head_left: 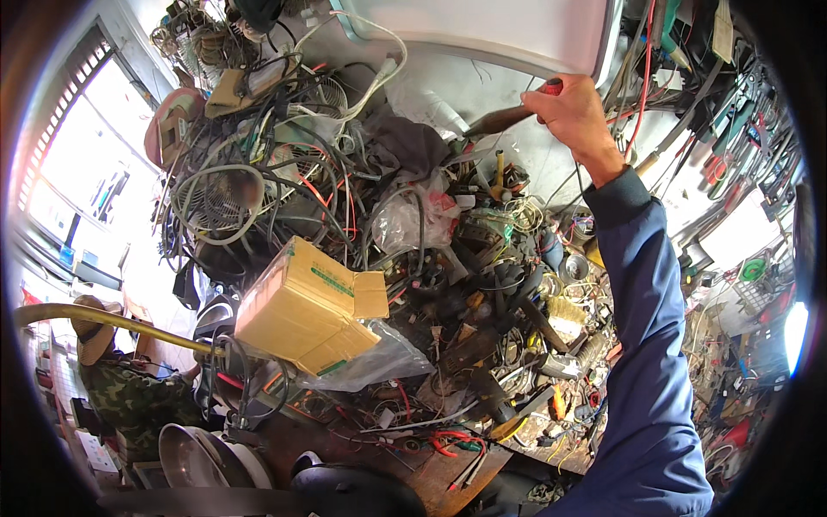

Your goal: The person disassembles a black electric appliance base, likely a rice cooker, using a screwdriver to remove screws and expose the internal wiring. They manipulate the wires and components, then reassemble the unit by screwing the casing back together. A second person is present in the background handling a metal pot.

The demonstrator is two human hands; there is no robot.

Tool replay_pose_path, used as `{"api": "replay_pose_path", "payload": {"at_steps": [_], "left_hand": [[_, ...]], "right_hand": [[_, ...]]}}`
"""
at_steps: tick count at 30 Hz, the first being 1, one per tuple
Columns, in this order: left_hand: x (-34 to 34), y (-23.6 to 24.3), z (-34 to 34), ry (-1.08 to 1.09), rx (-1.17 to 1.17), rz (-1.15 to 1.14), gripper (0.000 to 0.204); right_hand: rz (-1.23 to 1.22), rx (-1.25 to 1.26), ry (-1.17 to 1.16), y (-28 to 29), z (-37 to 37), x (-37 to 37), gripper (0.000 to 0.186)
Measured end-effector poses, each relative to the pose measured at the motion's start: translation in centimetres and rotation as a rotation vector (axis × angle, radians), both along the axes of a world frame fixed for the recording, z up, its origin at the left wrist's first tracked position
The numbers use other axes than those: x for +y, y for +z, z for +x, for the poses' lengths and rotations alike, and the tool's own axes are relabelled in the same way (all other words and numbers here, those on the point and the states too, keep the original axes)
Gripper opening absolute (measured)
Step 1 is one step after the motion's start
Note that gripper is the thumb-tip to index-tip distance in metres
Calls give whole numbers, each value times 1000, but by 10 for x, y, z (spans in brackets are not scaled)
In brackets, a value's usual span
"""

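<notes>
My right hand (568, 112), in a blue sleeve, is raised at the upper right, in front of the pale wall. Its fingers are closed around a red-handled tool with a dark, flat blade (500, 121). The blade points left, toward a grey cloth (409, 146) and a clear plastic bag (418, 215) on the heap below. Whether it is a knife or a scraper I cannot tell. My left hand is out of the picture.
Cables and fan grilles (215, 198) pile up at left. An open cardboard box (301, 302) sits on the cluttered bench (422, 474), near red-handled pliers (448, 444). Tools (749, 95) hang at right. A person in camouflage (138, 396) is at lower left.
</notes>
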State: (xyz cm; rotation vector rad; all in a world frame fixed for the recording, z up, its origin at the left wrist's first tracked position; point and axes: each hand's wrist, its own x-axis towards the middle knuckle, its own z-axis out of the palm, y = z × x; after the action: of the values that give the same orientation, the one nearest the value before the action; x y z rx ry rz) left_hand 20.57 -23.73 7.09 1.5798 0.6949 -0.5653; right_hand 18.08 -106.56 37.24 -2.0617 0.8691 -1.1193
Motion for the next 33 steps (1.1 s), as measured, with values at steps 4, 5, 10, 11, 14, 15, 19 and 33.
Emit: {"api": "replay_pose_path", "payload": {"at_steps": [4, 5, 10, 11, 14, 15, 19, 33], "left_hand": [[-3, -2, 1, -7, -3, -13, 57], [-2, -1, 0, -8, -3, -14, 57], [1, 1, -5, 10, -4, -14, 58], [1, 1, -5, 10, -2, -13, 58], [3, 0, -3, 6, -2, -20, 59], [3, 0, -1, 0, -4, -22, 59], [14, 9, -16, 34, -11, -9, 60], [112, 16, -132, 195, -167, -218, 62]], "right_hand": [[-49, 14, 10, 10, 10, -8, 28], [-69, 30, 16, 11, 14, -9, 28], [137, 125, 23, -9, 57, -20, 28], [141, 149, 5, -22, 67, -28, 28], [110, 263, -41, -67, 94, -46, 32], [68, 328, -40, -93, 103, -59, 35], [264, 332, 9, -156, 135, -32, 55], [306, -114, 151, -58, -28, 127, 32]]}}
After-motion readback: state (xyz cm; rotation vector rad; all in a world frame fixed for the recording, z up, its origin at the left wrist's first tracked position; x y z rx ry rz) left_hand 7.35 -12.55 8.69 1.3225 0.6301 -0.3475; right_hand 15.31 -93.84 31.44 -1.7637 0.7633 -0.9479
